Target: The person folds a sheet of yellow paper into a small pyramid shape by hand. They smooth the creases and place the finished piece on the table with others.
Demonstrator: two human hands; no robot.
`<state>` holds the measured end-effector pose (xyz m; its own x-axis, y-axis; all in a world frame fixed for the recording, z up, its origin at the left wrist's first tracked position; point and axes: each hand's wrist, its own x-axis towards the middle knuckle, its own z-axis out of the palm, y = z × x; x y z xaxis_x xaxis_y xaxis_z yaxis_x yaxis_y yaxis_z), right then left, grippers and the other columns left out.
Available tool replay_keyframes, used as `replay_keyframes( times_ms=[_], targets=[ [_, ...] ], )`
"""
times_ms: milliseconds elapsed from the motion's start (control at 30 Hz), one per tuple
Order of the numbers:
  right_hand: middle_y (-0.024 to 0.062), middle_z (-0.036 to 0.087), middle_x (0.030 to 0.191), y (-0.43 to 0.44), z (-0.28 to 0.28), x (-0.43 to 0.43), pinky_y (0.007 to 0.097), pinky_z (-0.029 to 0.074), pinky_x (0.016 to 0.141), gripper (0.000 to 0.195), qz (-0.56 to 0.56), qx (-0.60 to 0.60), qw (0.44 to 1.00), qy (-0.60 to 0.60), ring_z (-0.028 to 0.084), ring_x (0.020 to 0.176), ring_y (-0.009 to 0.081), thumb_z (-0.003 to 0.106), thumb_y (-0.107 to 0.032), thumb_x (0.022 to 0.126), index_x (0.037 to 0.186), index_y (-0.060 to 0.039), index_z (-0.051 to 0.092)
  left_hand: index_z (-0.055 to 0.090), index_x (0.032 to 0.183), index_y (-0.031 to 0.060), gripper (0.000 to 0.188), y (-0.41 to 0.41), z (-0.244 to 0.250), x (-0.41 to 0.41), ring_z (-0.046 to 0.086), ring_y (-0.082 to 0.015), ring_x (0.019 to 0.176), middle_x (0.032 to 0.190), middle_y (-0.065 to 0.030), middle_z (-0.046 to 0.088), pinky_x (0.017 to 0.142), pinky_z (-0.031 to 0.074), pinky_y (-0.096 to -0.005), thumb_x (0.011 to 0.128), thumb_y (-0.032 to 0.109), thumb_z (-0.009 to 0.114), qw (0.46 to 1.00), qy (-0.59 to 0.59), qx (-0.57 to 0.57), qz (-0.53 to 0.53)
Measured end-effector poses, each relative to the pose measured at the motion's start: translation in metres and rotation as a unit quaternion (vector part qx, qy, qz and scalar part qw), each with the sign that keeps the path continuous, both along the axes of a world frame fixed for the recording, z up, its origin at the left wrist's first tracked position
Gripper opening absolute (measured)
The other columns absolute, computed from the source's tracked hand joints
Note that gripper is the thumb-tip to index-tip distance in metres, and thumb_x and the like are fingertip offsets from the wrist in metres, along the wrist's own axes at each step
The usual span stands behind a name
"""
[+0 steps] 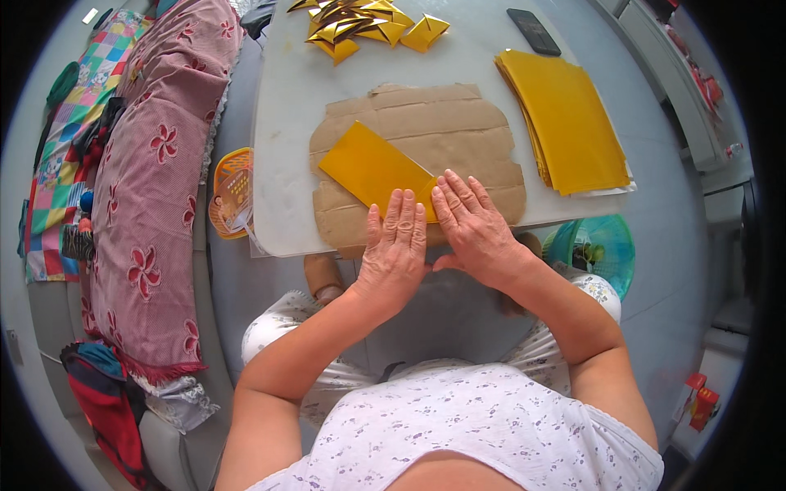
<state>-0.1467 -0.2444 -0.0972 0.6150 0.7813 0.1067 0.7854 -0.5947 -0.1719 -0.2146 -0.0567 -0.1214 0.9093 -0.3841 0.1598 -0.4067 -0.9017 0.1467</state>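
A folded sheet of gold paper lies aslant on a piece of brown cardboard at the near part of the table. My left hand rests flat over its near edge, with the fingers straight. Across the paper's right-hand corner lie the fingertips of my right hand, the thumb spread toward my left hand. Both palms face down, and neither hand grips the paper. A stack of gold paper sheets is to the right of the cardboard. Folded shiny gold paper pieces are heaped at the far side.
A black phone lies near the far right of the white tabletop. An orange plastic basket stands beyond the table's left edge, a green basket below its right corner. A sofa with a pink floral cover stands at left.
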Motion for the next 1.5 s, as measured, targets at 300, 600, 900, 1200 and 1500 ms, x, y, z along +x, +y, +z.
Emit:
replay_keyframes(
  times_ms=[300,600,900,1200,1500],
  targets=[
    [0.0313,0.041,0.148,0.0,-0.014,-0.003,0.0536,0.02,0.121,0.1,0.001,0.029,0.999,-0.014,0.028,0.146,0.0432,0.085,-0.044,0.064,0.142,0.005,0.045,0.033,0.146,-0.0127,0.102,-0.003,-0.017,-0.001,0.021,-0.0447,0.149,0.155,-0.0322,0.028,0.117,0.013,-0.0662,0.073,0.04,0.081,1.0,-0.012,0.022,-0.008],
    [0.0333,0.034,0.151,-0.005,-0.017,-0.009,0.0553,0.018,0.121,0.1,-0.001,0.016,1.0,-0.018,0.021,0.148,0.046,0.084,-0.042,0.066,0.144,0.0037,0.043,0.034,0.143,-0.013,0.103,-0.005,-0.02,0.001,0.024,-0.0481,0.147,0.152,-0.0348,0.03,0.116,0.016,-0.0675,0.068,0.038,0.084,0.997,-0.049,0.06,-0.015],
    [0.0314,0.03,0.154,-0.045,-0.019,-0.018,0.0554,0.018,0.121,0.097,-0.065,-0.037,0.997,-0.034,0.021,0.149,0.0441,0.086,-0.039,0.066,0.141,0.0065,0.044,0.042,0.135,-0.0095,0.087,-0.004,-0.014,0.006,0.032,-0.0488,0.143,0.146,-0.0367,0.038,0.113,0.027,-0.0648,0.071,0.033,0.083,0.997,-0.056,0.055,-0.025],
    [0.0076,0.054,0.069,-0.056,0.135,-0.037,0.0346,0.045,0.052,0.025,0.08,0.45,0.88,0.128,0.055,0.056,0.0273,0.068,-0.022,0.09,0.076,-0.0056,0.055,0.046,0.13,-0.0099,0.082,-0.012,-0.012,0.009,0.037,-0.0496,0.14,0.142,-0.0373,0.043,0.11,0.032,-0.0645,0.071,0.033,0.084,0.994,-0.076,0.081,-0.009],
    [0.0188,0.052,0.076,-0.078,0.186,-0.072,0.0395,0.046,0.053,0.018,0.342,0.552,0.545,0.531,0.052,0.058,0.0316,0.059,-0.015,0.093,0.09,0.0025,0.057,0.046,0.13,-0.0091,0.082,-0.017,-0.016,0.013,0.038,-0.0503,0.139,0.142,-0.0369,0.042,0.111,0.033,-0.0621,0.07,0.03,0.086,0.992,-0.088,0.085,-0.025]
  ],
)
